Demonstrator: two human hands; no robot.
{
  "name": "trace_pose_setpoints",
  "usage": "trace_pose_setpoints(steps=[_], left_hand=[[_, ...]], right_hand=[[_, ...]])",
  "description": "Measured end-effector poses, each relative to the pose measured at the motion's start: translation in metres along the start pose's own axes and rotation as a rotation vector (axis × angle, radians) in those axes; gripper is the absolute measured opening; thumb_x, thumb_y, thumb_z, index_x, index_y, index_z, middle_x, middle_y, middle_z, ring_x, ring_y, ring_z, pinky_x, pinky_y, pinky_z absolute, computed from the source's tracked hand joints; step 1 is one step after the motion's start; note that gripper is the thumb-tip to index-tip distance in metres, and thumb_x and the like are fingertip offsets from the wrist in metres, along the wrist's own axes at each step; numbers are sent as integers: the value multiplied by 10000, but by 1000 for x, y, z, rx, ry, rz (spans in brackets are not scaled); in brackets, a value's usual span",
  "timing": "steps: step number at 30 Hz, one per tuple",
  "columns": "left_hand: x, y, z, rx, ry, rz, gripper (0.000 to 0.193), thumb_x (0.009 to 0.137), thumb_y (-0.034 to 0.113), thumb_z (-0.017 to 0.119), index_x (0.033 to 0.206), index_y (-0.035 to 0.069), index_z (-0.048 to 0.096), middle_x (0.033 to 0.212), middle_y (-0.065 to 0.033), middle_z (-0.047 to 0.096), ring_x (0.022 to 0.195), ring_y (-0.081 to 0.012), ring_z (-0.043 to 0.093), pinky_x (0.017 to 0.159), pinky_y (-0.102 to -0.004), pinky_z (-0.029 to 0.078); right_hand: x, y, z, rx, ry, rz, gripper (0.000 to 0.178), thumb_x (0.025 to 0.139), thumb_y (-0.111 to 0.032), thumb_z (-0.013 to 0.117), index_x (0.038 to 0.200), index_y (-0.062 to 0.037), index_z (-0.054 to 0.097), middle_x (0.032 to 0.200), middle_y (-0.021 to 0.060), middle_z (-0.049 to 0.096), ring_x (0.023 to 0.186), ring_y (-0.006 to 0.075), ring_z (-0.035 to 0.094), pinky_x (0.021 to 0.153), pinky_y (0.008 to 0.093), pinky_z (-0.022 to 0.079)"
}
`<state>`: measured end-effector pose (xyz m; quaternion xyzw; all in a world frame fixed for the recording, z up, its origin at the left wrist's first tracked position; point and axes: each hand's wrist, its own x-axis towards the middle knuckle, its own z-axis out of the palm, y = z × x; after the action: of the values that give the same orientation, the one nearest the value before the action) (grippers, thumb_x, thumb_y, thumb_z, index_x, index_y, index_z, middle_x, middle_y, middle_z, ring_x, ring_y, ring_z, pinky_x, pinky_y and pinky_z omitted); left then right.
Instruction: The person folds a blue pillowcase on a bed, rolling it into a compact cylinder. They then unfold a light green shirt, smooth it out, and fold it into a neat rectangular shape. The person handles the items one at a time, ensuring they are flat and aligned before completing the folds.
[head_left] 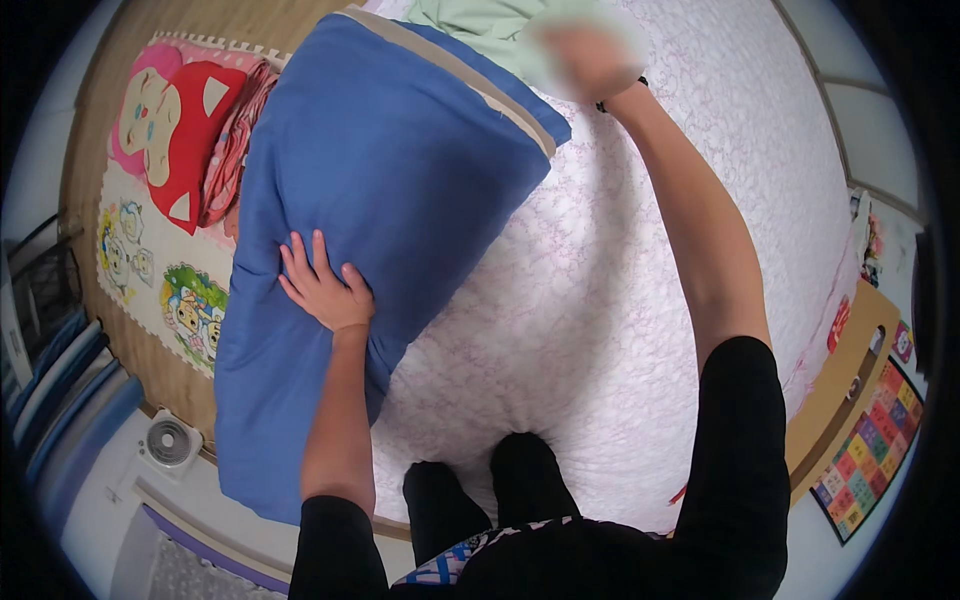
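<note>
A folded blue quilt [400, 150] with a beige edge band lies along the left side of the bed. My left hand [325, 290] rests flat on it, fingers spread and pressing into the fabric. My right hand [587, 58] reaches out to the far side, next to a pale green cloth [475, 22]. A blur covers that hand, so its fingers, and whether it touches the cloth, cannot be made out. Beneath everything spreads a white bed sheet [560, 300] with a faint pink pattern. My knees are on its near edge.
To the left, a red fox-shaped cushion [195, 130], a pink character cushion [140, 115] and folded striped cloth [235, 155] lie on a cartoon play mat [140, 240]. A small white fan [170, 443] stands at lower left. A wooden headboard-like panel [835, 410] borders the right.
</note>
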<state>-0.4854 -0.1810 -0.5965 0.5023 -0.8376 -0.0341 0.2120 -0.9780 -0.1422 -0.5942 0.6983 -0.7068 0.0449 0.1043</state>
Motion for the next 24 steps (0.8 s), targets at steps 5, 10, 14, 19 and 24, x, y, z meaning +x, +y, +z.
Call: trace_pose_setpoints(steps=[5, 10, 14, 19, 24], left_hand=[[-2, -9, -6, -14, 2, -11, 533, 975, 418, 335, 1419, 158, 476, 1511, -95, 405, 1427, -325, 314, 1142, -548, 161], [5, -6, 2, -3, 56, 36, 518, 986, 410, 340, 1431, 176, 468, 1521, -70, 396, 1429, -305, 311, 1139, -550, 165], [-2, -20, -1, 17, 29, 74, 511, 991, 425, 377, 1434, 185, 467, 1524, -61, 389, 1422, -291, 323, 1128, -554, 195], [8, -20, -18, -14, 27, 201, 479, 974, 385, 492, 1380, 133, 523, 1470, -110, 448, 1365, -312, 390, 1113, -518, 245], [-28, 36, -97, -512, -126, 533, 327, 841, 78, 715, 1145, -3, 626, 1175, -169, 622, 1120, -284, 570, 974, -370, 439]], right_hand=[[4, -96, -101, 207, -115, 476, 348, 772, -181, 615, 1100, -72, 659, 926, 140, 700, 865, 296, 663, 775, 385, 509], [-123, -117, -171, 1035, -51, 1166, 303, 766, -87, 556, 1020, -5, 698, 803, 32, 659, 730, 117, 570, 705, 280, 471], [-238, -177, -269, 1189, 63, 1530, 280, 759, -33, 556, 1012, 26, 660, 800, -22, 609, 717, 65, 526, 648, 242, 449], [-348, -258, -349, 371, -199, 1549, 483, 763, -234, 674, 1181, -1, 612, 997, 169, 700, 912, 318, 666, 782, 407, 523], [-427, -352, -298, 1036, 32, 1695, 569, 819, -301, 748, 1302, -66, 559, 845, 85, 657, 811, 217, 642, 737, 359, 529]])
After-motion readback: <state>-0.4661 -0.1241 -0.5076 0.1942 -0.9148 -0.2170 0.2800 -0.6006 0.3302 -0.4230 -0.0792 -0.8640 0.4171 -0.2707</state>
